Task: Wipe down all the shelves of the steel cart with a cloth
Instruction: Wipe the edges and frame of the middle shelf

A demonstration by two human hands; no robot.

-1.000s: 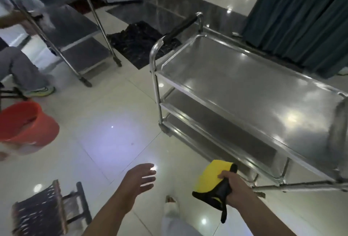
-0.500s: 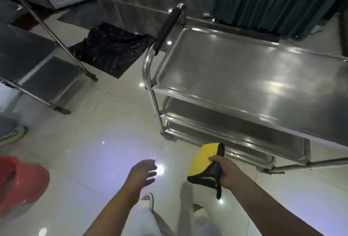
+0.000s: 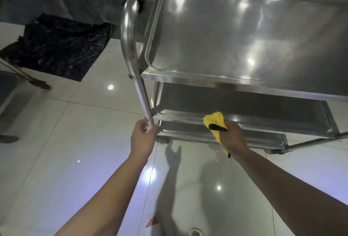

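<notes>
Nearest: two hands, both occupied. Left hand (image 3: 144, 135) curls round the cart's near-left upright post (image 3: 145, 103), low down by the middle shelf corner — likely to steady the wheeled cart (image 3: 130, 34) against the wiping push. Right hand (image 3: 232, 137) grips one yellow cloth (image 3: 214, 120) with black trim, bunched in the fist, held just at the near edge of the middle shelf (image 3: 235, 103); whether cloth touches steel, cannot tell.

Judgement: wiping not yet begun; the low reach suggests a lower shelf comes first.

Shelf count — three: bottom shelf (image 3: 188, 132) mostly hidden, middle shelf shaded, top shelf (image 3: 235, 34) widest in view, glossy with light reflections. Nothing lies on any visible part.

Farther, off the cart's left edge: one black plastic sheet (image 3: 56, 47) on the tiled floor (image 3: 75, 160).
</notes>
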